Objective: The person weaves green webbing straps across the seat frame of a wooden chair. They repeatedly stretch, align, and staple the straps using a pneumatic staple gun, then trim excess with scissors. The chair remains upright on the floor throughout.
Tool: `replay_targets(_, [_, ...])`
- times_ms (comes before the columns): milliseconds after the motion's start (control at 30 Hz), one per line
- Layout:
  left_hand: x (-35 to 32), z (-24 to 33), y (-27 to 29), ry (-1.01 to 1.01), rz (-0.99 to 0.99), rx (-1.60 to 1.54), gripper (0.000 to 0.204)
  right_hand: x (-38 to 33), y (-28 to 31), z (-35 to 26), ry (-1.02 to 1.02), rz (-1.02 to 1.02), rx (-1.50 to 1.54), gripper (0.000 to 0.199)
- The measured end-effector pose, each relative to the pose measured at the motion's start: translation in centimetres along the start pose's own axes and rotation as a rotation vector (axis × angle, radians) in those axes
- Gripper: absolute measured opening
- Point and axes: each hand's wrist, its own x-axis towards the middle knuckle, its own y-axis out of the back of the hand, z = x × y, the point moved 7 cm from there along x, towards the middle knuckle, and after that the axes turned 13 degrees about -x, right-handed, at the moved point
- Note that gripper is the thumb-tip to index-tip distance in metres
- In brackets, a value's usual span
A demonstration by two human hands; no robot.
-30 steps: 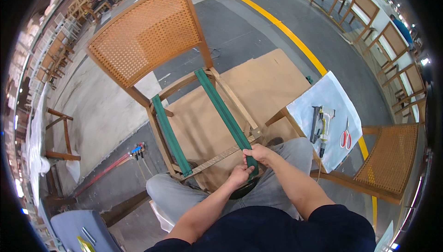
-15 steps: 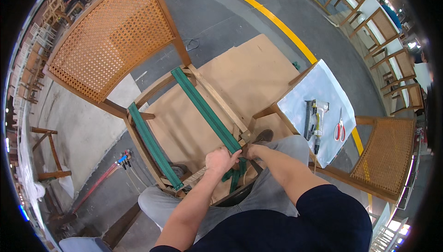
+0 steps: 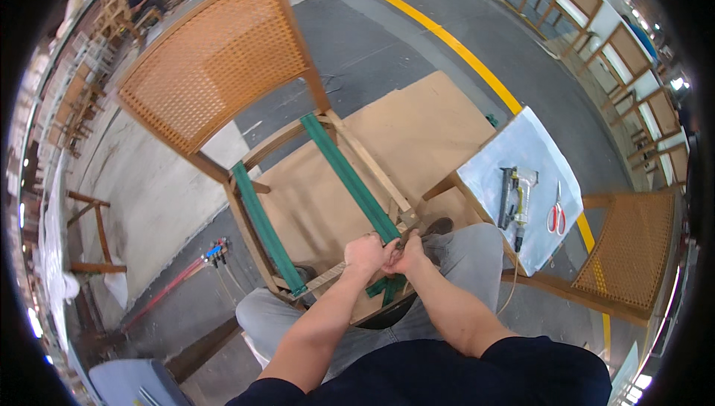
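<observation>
The chair frame (image 3: 369, 162) stands before the seated person, its front edge close to the knees and its cane backrest (image 3: 216, 64) at the far side. Two green straps run front to back across its open seat: the left strap (image 3: 268, 227) near the left rail, the right strap (image 3: 350, 177) near the right rail.

The step in hand is judged to be work on the front end of the right strap. The left hand (image 3: 368, 251) is curled and set against the right hand (image 3: 406, 255) at the frame's front right corner. What is pinched between the fingers is hidden; it cannot be told. Loose green webbing (image 3: 389, 287) hangs below the hands, inside the front of the frame. For the next move, the strap should probably be kept flat and taut over the front rail.

To the right of the frame, a pale sheet (image 3: 477, 168) is spread over a second seat. A pneumatic stapler (image 3: 526, 189) and red-handled scissors (image 3: 558, 201) are laid on it, both clear of the hands. The stapler's hose (image 3: 512, 291) drops between frame and second seat and could snag. Beneath the frame, cardboard (image 3: 417, 127) is laid. Access at the front corner is narrowed by the right knee (image 3: 473, 253).
</observation>
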Motion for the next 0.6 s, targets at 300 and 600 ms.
replay_targets(300, [0.4, 1.0, 0.5, -0.007, -0.075, -0.067, 0.071, 13.1, 4.5, -3.1, 0.109, 0.069, 0.355, 0.037])
replay_targets(600, [0.7, -1.6, -0.2, 0.006, -0.265, -0.253, 0.063, 14.5, 1.6, -4.1, 0.099, 0.132, 0.359, 0.036])
